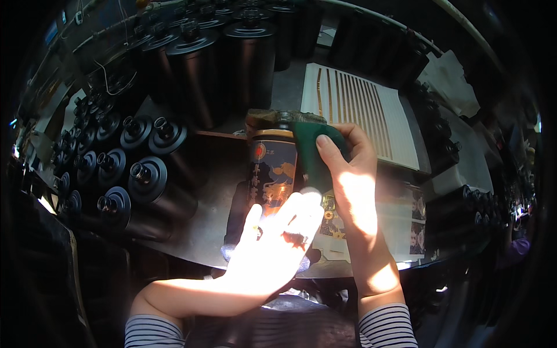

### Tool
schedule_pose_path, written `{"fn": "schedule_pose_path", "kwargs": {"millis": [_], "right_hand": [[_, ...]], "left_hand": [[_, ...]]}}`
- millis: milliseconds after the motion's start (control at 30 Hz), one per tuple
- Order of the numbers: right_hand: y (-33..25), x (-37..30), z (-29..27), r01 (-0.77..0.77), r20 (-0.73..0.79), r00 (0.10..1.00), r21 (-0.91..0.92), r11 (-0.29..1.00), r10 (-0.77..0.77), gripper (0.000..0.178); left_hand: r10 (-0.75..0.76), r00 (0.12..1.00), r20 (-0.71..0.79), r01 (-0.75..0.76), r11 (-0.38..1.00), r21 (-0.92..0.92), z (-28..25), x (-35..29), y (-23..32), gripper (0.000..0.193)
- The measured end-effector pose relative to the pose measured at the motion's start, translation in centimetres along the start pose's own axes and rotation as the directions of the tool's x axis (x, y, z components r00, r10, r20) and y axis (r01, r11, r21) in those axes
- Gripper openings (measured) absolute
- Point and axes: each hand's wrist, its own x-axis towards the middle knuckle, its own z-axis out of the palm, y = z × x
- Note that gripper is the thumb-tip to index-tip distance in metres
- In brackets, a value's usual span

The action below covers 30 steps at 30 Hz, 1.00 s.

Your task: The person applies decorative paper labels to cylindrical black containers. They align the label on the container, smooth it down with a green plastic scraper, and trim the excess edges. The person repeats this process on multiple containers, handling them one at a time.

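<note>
Seen from the head view, the left hand (pixel 278 232) is stretched out wide, its fingers slanting up and to the right, with one standing apart from the rest; it shows no grip on anything, and its fingertips overlap the lower part of a dark bottle (pixel 272 165), though the glare is so strong that I cannot tell whether they press on it; the bottle sits just beyond that hand and to the left of the right hand (pixel 348 153), with a gold band round its shoulder and a gold and orange picture on its side; the right hand is narrowed round a green pad (pixel 313 148), thumb on the near face, the pad overlapping the bottle's right side; a brown block (pixel 316 116) lies across, just past the bottle's shoulder.

Past the right hand lies a pale sheet (pixel 400 139) with brown strips; beside that hand's wrist, partly hidden by it, is a sheet of printed labels (pixel 416 229); well off to the left of the left hand, black bottles (pixel 145 178) crowd the table (pixel 203 217), and taller black canisters (pixel 246 64) stand far beyond both hands; striped sleeves (pixel 154 332) cover the forearms behind them, and hard light falls across the skin.
</note>
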Motion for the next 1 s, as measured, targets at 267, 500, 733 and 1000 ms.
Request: {"fn": "schedule_pose_path", "kwargs": {"millis": [267, 500, 733, 1000], "right_hand": [[0.0, -0.7, -1.1, -0.124, -0.008, 0.992, 0.115, 0.986, 0.125, 0.018], [0.2, -0.5, -1.1, -0.058, -0.005, 0.998, -0.067, 0.996, 0.058, 0.018], [-1.5, 0.1, 0.4, 0.006, 0.069, 0.998, -0.129, 0.992, 0.003, 0.019], [1.9, -0.9, -3.0, -0.094, -0.047, 0.995, -0.041, 0.995, 0.092, 0.019]], "left_hand": [[-0.322, 0.907, -0.271, 0.222, 0.914, -0.340, 1.9, -2.9, -2.9, 0.110], [-0.227, 0.958, -0.177, 0.224, 0.974, -0.037, 2.5, -1.7, -2.3, 0.080], [-0.186, 0.961, -0.203, 0.131, 0.958, -0.256, 1.3, -1.4, -1.9, 0.094], [-0.263, 0.959, -0.103, 0.177, 0.845, -0.505, 4.3, -2.7, -4.4, 0.101]]}}
